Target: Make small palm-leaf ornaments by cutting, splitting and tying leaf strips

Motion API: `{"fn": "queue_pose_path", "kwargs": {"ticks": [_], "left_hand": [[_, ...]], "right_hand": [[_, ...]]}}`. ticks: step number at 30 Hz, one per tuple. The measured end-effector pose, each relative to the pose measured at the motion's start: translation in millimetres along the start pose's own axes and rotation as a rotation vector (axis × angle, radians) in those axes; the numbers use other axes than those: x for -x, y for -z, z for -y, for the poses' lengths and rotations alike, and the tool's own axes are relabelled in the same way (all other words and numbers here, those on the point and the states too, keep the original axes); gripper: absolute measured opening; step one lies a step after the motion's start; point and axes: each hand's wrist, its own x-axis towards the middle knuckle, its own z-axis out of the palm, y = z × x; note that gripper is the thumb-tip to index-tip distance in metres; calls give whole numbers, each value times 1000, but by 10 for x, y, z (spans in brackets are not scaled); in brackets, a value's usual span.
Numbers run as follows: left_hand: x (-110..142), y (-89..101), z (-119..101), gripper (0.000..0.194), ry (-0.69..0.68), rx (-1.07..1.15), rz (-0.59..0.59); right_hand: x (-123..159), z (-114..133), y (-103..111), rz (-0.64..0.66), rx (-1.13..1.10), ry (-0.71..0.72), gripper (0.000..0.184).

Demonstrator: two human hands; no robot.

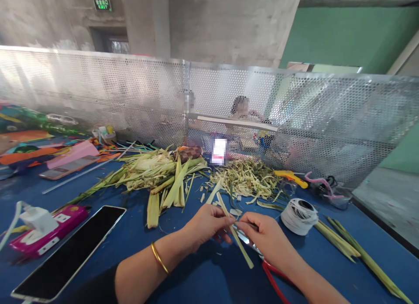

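My left hand [209,223], with a gold bangle on its wrist, pinches a long pale green leaf strip [244,252] that slants down to the right. My right hand [260,232] is closed, thumb and fingertips pressed together at the same strip, close to the left fingertips. Beneath the right hand lie scissors with red handles [271,275]; their blades are partly hidden by the hand and strip. Beyond my hands is a heap of thin leaf shreds [248,178]. A bundle of broader leaves [157,168] spreads to its left.
A white spool [299,216] stands right of my hands, beside cut stalks [340,240]. A yellow-handled tool [290,178] lies behind. At left are a black-screened phone [70,253] and magenta power strip [49,236]. A perforated metal screen [131,94] borders the table; people sit beyond.
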Motion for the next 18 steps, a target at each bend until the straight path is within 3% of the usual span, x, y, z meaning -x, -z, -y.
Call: {"fn": "queue_pose_path", "kwargs": {"ticks": [3,8,14,18], "left_hand": [[17,1,-20,38,45,59,17],[-16,-11,32,36,45,74,-25],[34,-77,20,23,26,-76,-18],[109,-183,33,23,8,-176,85]], "right_hand": [[2,-10,-5,-68,96,43,31],[-18,-59,32,-44,130,15,33],[-36,-57,122,-339,97,129,29],[-15,57,23,-77,-86,47,25]]}}
